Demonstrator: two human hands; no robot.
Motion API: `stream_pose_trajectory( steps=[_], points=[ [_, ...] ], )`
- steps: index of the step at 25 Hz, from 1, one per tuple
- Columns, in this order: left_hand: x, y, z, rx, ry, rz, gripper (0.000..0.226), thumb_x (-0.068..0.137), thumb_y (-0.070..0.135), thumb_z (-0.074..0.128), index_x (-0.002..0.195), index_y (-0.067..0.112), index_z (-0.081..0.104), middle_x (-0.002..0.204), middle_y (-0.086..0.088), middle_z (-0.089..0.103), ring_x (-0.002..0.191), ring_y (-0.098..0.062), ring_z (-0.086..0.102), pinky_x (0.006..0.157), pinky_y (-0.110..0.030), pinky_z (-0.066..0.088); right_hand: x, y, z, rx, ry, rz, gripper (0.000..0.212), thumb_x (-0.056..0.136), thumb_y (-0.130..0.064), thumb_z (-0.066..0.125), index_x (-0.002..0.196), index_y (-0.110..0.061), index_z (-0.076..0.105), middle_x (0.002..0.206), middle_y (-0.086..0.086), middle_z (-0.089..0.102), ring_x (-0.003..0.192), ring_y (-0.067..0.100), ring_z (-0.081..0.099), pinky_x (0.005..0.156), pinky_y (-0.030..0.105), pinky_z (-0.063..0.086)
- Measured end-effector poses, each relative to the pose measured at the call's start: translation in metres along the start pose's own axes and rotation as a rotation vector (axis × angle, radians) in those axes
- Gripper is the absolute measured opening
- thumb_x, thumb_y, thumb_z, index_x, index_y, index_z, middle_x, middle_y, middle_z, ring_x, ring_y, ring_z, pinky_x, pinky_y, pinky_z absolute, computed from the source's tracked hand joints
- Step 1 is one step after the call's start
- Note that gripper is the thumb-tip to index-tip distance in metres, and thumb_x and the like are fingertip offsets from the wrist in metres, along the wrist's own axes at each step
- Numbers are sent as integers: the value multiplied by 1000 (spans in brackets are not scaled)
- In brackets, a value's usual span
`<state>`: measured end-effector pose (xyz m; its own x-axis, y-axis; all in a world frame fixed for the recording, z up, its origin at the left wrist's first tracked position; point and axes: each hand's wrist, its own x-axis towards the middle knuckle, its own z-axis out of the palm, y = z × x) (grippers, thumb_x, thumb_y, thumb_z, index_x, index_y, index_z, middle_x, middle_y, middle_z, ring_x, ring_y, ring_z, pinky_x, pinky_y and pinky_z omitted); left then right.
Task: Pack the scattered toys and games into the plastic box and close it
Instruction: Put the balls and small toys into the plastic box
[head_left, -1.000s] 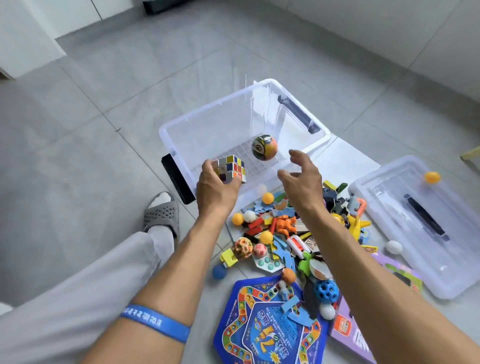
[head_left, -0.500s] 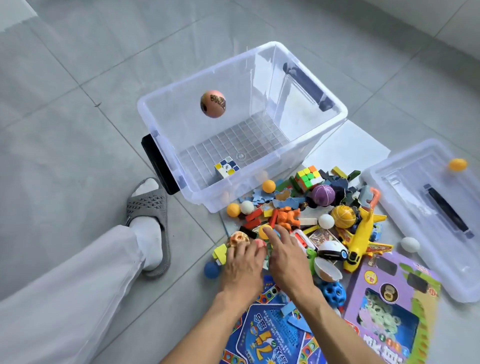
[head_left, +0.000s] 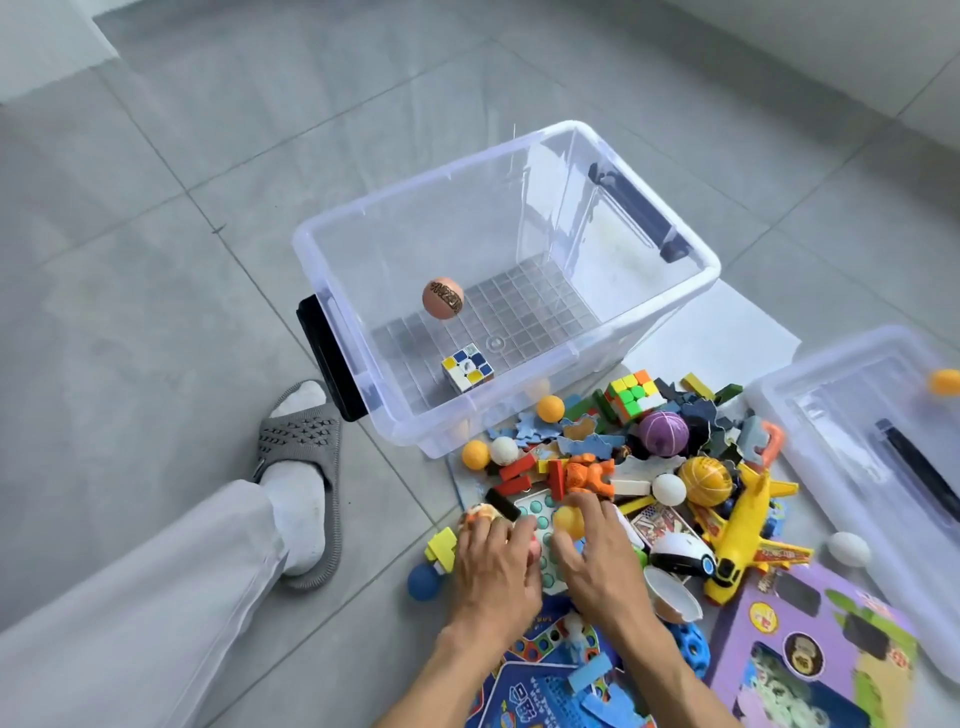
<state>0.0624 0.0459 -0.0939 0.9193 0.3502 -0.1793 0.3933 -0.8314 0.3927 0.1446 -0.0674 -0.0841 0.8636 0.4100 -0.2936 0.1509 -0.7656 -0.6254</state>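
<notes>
Head view: the clear plastic box (head_left: 670, 291) sits open just above the middle of the frame on grey floor tiles, with a black handle (head_left: 330, 358) on its lower-left end and a dark one (head_left: 636, 210) on its upper-right end. Its ribbed floor shows through the see-through walls. Inside, a puzzle cube (head_left: 467, 368) with white, blue and yellow squares rests near the lower-left corner, and an orange ball (head_left: 442, 298) with dark lettering appears above the box floor toward the left wall; whether it touches anything cannot be told. The clear lid (head_left: 831, 415), with a black handle in its middle, lies at the right edge of the frame, apart from the box.

The toy pile spreads below and right of the box: a second multicoloured cube (head_left: 635, 396), a purple ball (head_left: 663, 433), a yellow toy plane (head_left: 748, 525), an orange figure (head_left: 587, 475), small orange and white balls, and wooden blocks.

Both hands reach into the lower centre of the pile. The left hand (head_left: 493, 564) lies palm down with fingers bent over small toys, its fingertips at a patterned orange ball (head_left: 480, 514); whether it grips one cannot be told. The right hand (head_left: 597, 558) has its fingers curled around a yellow ball (head_left: 568, 518) lying on a pale bubble-pop board (head_left: 535, 506).
</notes>
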Motion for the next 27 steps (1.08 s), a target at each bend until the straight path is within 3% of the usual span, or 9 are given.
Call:
stream_pose_trajectory(
  steps=[2, 4, 7, 9, 13, 16, 20, 23, 27],
  points=[
    [-14, 6, -18, -349, 88, -186, 19, 84, 42, 47, 99, 32, 51, 91, 12, 60, 88, -11, 53, 75, -29, 48, -14, -15, -9, 415, 113, 283, 7, 89, -32, 49, 90, -27, 55, 86, 0, 57, 76, 20, 53, 67, 41, 44],
    [-24, 22, -50, -731, 237, -341, 18, 82, 43, 42, 86, 30, 52, 80, 12, 61, 77, -8, 57, 66, -26, 47, -19, -42, -24, 765, 192, 422, 23, 84, -36, 48, 75, -17, 56, 71, 6, 52, 64, 24, 46, 59, 41, 39],
    [-13, 38, -105, -930, 515, -385, 25, 83, 46, 45, 84, 25, 58, 76, 10, 65, 71, -6, 62, 59, -19, 47, -9, -94, -57, 1060, 84, 355, 23, 92, -27, 56, 80, -9, 62, 56, 6, 45, 49, 20, 41, 49, 33, 38],
    [6, 38, -142, -938, 602, -377, 21, 86, 43, 58, 90, 23, 59, 80, 9, 66, 72, -3, 63, 59, -15, 47, 3, -130, -84, 1088, -7, 280, 19, 95, -26, 59, 94, -8, 65, 62, 6, 57, 47, 17, 49, 48, 29, 43],
    [45, 20, -189, -829, 544, -463, 24, 85, 41, 65, 97, 21, 58, 86, 8, 67, 77, -10, 64, 71, -31, 50, 31, -168, -117, 1041, -145, 241, 24, 94, -33, 63, 111, -16, 67, 102, 6, 72, 78, 20, 67, 65, 33, 54],
    [59, 6, -196, -808, 381, -523, 33, 84, 43, 65, 107, 20, 58, 105, 0, 67, 92, -19, 63, 83, -34, 50, 42, -175, -126, 1016, -134, 237, 33, 93, -28, 65, 123, -14, 61, 114, 6, 69, 98, 26, 69, 70, 34, 58],
    [37, 7, -159, -372, 594, -256, 23, 82, 26, 56, 102, 17, 59, 103, -4, 60, 95, -25, 54, 81, -37, 45, 33, -142, -112, 1006, 57, 326, 19, 93, -14, 63, 112, -11, 65, 107, 9, 70, 90, 27, 70, 81, 47, 59],
    [7, 15, -96, -140, 260, -132, 31, 83, 26, 51, 114, 23, 55, 114, 1, 57, 103, -20, 53, 84, -35, 46, 19, -88, -83, 649, 109, 367, 14, 95, -16, 57, 106, -22, 64, 113, 5, 68, 95, 21, 66, 84, 43, 57],
    [26, 1, -42, -30, -79, -238, 59, 91, 37, 50, 145, 32, 28, 153, 0, 26, 132, -22, 34, 102, -40, 40, 31, -33, -57, 67, 71, 107, 27, 93, -21, 53, 119, -27, 59, 123, -1, 63, 102, 19, 60, 81, 39, 53]
  ],
)
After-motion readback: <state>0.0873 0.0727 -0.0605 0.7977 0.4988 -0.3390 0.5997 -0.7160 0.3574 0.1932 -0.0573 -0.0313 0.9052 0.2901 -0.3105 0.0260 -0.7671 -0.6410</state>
